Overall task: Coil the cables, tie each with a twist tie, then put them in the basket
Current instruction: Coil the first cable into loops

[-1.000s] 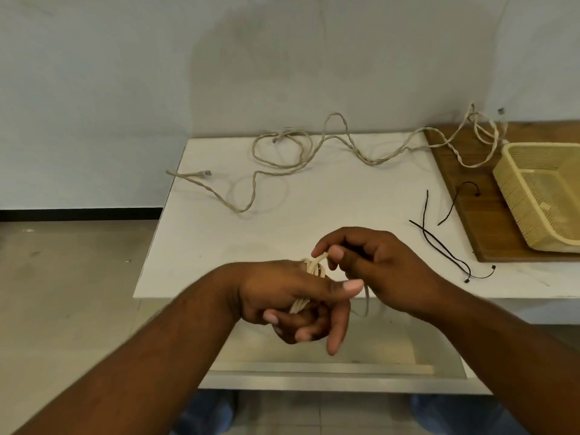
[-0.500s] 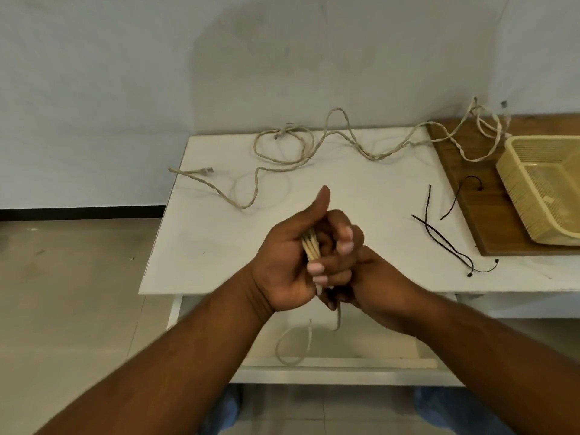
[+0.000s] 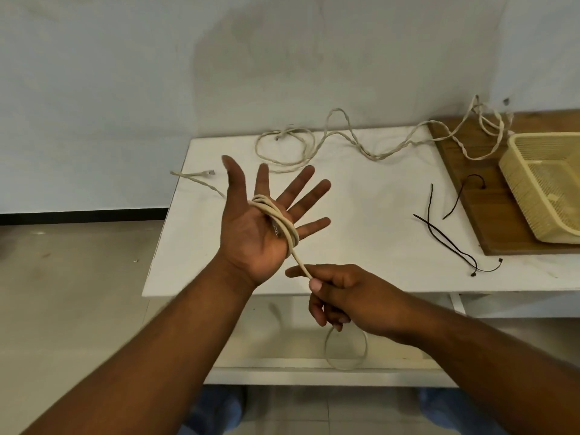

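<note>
Both hands are raised in front of me, above the near edge of the desk (image 3: 361, 215). My left hand (image 3: 251, 233) is spread flat with the palm facing me, fingers straight and apart. The cream cable (image 3: 280, 218) is wound round it in several turns, slanting from the gap between thumb and forefinger across the palm to the little-finger side. From there one strand leads down to my right hand (image 3: 348, 296), which pinches it between thumb and forefinger with the other fingers curled under. Below that hand the slack of the cable hangs in a loop in front of the desk's lower shelf (image 3: 266, 372).

A second cable (image 3: 375, 157), cream and twisted, sprawls uncoiled along the far side of the desk. One plug end lies near the left edge, and the other end runs onto the wooden board (image 3: 502, 221) at the right. The yellow basket (image 3: 521, 196) stands on that board, partly cut off at the edge of my view. Black twist ties (image 3: 445, 237) lie loose on the desk just left of the board, and one more rests on the board itself.
</note>
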